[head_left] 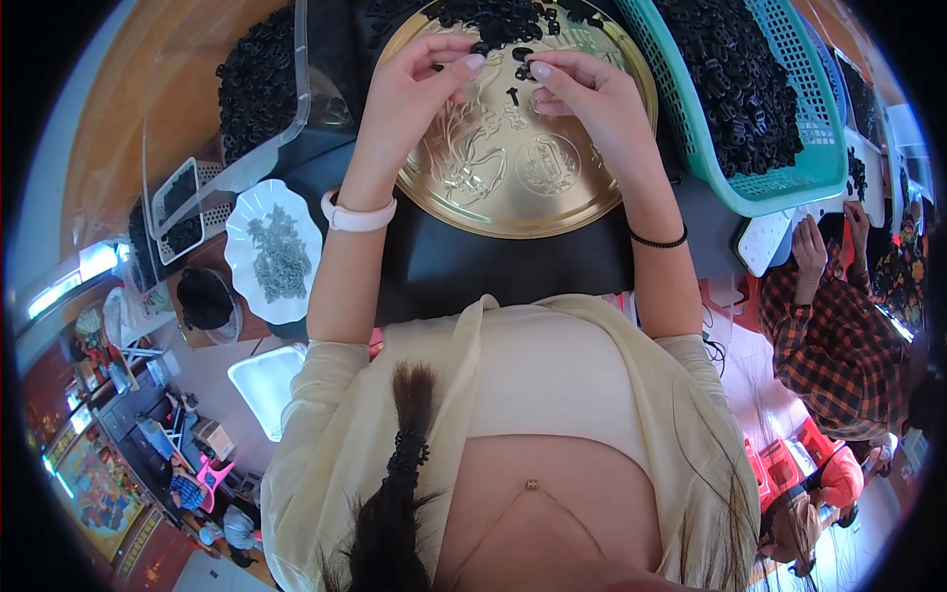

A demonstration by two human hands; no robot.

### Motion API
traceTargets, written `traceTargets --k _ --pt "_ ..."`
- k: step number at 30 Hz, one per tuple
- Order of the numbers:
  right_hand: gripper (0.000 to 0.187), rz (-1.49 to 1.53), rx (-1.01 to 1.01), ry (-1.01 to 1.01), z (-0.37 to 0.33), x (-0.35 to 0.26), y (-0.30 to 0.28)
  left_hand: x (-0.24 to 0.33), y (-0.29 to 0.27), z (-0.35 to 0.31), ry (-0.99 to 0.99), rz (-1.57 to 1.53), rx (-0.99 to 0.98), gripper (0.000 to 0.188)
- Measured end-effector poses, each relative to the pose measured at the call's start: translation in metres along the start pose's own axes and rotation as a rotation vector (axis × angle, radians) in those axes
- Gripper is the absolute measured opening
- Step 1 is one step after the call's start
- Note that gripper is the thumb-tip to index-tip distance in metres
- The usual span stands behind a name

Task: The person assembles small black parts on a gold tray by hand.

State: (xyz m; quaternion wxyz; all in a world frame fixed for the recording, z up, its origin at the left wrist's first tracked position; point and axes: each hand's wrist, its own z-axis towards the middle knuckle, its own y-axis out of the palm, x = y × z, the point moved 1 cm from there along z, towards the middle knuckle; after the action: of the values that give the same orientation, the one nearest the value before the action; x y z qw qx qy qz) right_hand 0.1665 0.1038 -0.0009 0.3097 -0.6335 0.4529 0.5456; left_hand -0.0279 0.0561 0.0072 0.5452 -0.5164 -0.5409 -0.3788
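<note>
Both my hands are over a round gold tray with an embossed pattern. My left hand pinches a small black plastic piece between thumb and fingertips. Close beside it, my right hand is closed on another small black plastic piece. Their exact kind is too small to make out. One loose black piece lies on the tray between the hands. A heap of similar black pieces covers the tray's far side.
At right stands a teal basket of black pieces. A clear bin of black pieces, a small white basket and a white scalloped plate with small silvery pieces are at left. A person in a checked shirt works at far right.
</note>
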Motion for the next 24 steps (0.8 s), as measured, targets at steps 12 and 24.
traceTargets --k 12,24 --pt "0.028 0.006 -0.038 -0.035 -0.002 -0.004 0.002 -0.003 0.012 -0.016 -0.067 -0.203 -0.084 0.032" --pt "0.025 0.012 -0.056 -0.059 0.0 0.0 0.0 0.003 0.018 -0.018 -0.08 -0.251 -0.121 0.032"
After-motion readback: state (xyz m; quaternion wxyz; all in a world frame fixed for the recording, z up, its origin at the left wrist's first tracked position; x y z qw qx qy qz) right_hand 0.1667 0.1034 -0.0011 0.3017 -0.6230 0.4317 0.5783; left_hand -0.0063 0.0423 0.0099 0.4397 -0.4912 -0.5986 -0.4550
